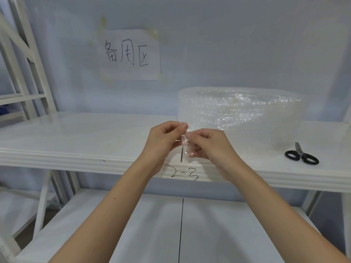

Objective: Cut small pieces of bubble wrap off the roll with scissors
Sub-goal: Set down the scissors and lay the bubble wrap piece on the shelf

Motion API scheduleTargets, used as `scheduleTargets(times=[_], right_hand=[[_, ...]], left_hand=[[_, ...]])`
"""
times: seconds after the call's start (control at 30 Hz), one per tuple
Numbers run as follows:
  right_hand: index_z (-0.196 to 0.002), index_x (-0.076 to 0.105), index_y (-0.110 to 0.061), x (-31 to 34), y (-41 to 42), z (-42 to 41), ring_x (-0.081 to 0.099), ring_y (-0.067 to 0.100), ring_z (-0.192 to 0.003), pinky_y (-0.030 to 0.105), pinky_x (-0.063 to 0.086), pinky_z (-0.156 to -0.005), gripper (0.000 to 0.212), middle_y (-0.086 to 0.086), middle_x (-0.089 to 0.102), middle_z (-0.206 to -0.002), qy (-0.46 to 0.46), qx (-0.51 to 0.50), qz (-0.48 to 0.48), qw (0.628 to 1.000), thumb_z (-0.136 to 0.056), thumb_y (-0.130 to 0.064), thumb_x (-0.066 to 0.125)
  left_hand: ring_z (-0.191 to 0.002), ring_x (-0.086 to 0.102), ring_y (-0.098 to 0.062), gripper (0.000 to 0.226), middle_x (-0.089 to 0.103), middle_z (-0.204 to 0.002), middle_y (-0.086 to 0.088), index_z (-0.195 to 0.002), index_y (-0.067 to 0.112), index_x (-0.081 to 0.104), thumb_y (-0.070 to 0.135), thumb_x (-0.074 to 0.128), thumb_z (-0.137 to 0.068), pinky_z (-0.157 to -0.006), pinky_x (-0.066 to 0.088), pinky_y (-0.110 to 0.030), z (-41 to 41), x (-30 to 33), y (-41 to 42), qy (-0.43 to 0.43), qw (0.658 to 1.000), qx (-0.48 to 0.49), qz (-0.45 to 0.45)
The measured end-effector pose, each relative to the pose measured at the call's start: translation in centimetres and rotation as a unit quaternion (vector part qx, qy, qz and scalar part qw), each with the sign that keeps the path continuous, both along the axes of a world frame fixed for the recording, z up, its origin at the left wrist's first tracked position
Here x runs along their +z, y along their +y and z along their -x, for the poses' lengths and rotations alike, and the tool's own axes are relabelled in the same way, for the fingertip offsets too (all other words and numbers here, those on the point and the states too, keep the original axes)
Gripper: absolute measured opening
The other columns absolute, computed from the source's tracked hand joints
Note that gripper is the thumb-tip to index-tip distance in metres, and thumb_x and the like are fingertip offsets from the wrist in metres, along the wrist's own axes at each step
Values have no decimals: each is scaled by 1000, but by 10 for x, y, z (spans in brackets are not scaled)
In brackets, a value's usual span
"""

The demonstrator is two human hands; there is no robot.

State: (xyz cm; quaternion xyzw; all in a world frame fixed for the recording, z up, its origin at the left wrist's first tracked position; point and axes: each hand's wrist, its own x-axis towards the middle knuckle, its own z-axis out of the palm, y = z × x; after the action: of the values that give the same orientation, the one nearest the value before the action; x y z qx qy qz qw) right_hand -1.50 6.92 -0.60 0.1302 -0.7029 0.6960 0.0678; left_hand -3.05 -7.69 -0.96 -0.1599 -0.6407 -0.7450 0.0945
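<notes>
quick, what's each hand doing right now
Left hand: pinching the bubble wrap edge.
Right hand: pinching the same edge.

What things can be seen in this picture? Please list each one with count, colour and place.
bubble wrap roll: one, clear, on the shelf at right, against the wall
bubble wrap piece: one, clear, held between both hands
scissors: one pair, black handles, on the shelf right of the roll
paper sign: one, white with black writing, taped on the wall
shelf: one, white, across the middle
left hand: one, pinches the piece
right hand: one, pinches the piece
</notes>
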Motion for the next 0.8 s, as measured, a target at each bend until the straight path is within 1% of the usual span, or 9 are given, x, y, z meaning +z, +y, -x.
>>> scheduleTargets(times=[0.07,0.13,0.27,0.37,0.43,0.5,0.63,0.73,0.8], right_hand=[[-90,72,2,1,0,0,65,17,-66,31,60,-66,25,11,68,-78,1,-12,9,1000,-88,-23,68],[-90,73,-1,2,0,1,65,17,-70,32,59,-69,22,9,70,-82,14,-23,7,1000,-89,-22,68],[-90,71,2,2,0,1,61,16,-69,29,56,-65,18,10,68,-80,28,-32,-19,999,-87,-16,69],[-87,71,-2,2,0,1,61,15,-67,27,55,-63,13,7,68,-78,30,-38,-18,999,-87,-15,69],[-86,71,-3,3,-1,2,62,13,-65,27,55,-62,13,5,68,-76,29,-46,-12,998,-87,-15,69],[-86,71,-4,3,-1,4,62,12,-63,26,54,-60,13,4,68,-75,29,-53,-3,998,-87,-16,69],[-82,71,-7,4,-3,6,62,11,-60,25,55,-60,11,-1,68,-68,18,-66,33,997,-88,-15,67],[-79,70,-8,3,-6,8,60,9,-57,24,54,-59,13,-4,66,-63,12,-69,49,996,-89,-15,66],[-78,70,-7,2,-7,9,59,10,-58,24,54,-59,13,-2,64,-65,9,-70,53,996,-88,-14,67]], left_hand=[[-71,63,-12,16,70,-86,-7,-95,1,71,15,63,-94,-74,55,-23,0,0,-1,2,1000,-1,10],[-69,64,-10,17,70,-87,-7,-97,-1,71,14,64,-94,-72,54,-21,0,0,-1,2,1000,-5,15],[-68,66,-8,15,71,-85,-6,-96,0,71,13,64,-94,-68,52,-18,-1,1,-2,1,1000,-10,10],[-68,67,-8,14,73,-81,0,-97,7,72,17,62,-95,-68,53,-19,-3,0,-3,-11,1000,-26,-1],[-67,66,-8,16,73,-82,2,-97,10,74,21,62,-95,-70,54,-21,-3,-1,-4,-27,999,-33,-2],[-68,63,-10,18,71,-87,-1,-97,8,74,23,64,-94,-74,56,-23,-3,-3,-6,-43,998,-33,12],[-70,63,-14,12,68,-79,-3,-87,9,73,17,67,-92,-75,57,-26,-4,-7,-10,-58,997,-31,43],[-70,64,-12,8,68,-75,-1,-87,8,72,13,67,-92,-74,56,-25,-4,-8,-12,-49,997,-26,55],[-69,63,-11,6,66,-74,-1,-87,8,72,10,68,-91,-72,55,-23,-4,-8,-13,-44,997,-22,55]])
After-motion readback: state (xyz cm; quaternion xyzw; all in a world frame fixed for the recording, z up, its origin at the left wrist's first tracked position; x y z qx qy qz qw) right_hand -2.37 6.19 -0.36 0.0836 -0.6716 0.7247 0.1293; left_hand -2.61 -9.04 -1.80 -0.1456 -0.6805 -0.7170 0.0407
